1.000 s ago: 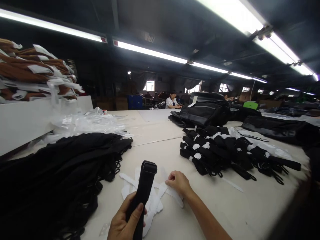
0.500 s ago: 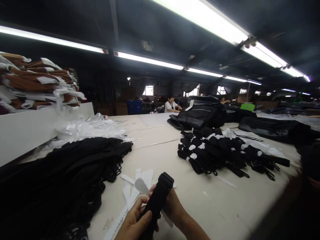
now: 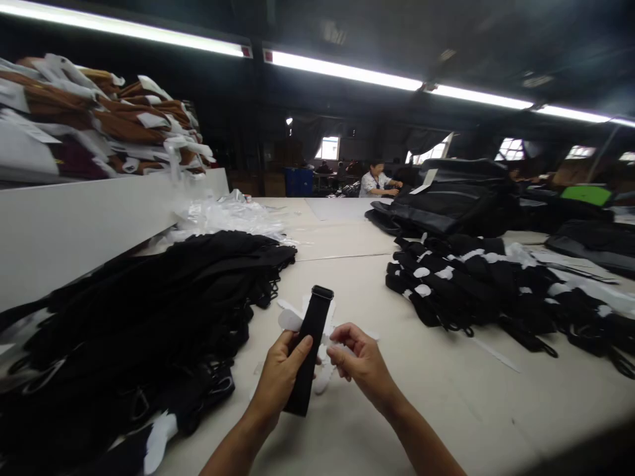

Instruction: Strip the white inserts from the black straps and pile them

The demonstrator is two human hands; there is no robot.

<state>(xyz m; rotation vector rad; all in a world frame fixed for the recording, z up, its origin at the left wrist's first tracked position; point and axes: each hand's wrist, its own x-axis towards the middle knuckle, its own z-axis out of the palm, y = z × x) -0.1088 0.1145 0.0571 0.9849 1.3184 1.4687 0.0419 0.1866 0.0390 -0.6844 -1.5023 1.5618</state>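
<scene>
One black strap (image 3: 314, 324) sits in my left hand (image 3: 282, 370), pinched between thumb and fingers and tilted over the tabletop (image 3: 347, 277), its buckle (image 3: 323, 292) uppermost. It hides part of the white pieces (image 3: 323, 378) behind it; one rounded end pokes out on its left. On my right hand (image 3: 361, 363), thumb and fingers curl close together just right of the strap; I cannot tell whether they grip a white piece. The black pile (image 3: 163, 297) runs off my view at left, its lower part too dark to sort out. I have room on the pale surface between that pile and the strap heap (image 3: 461, 284); the near right corner sinks into shadow. Half a second ago the strap partly covered my right hand; now that hand shows fully beside it.
</scene>
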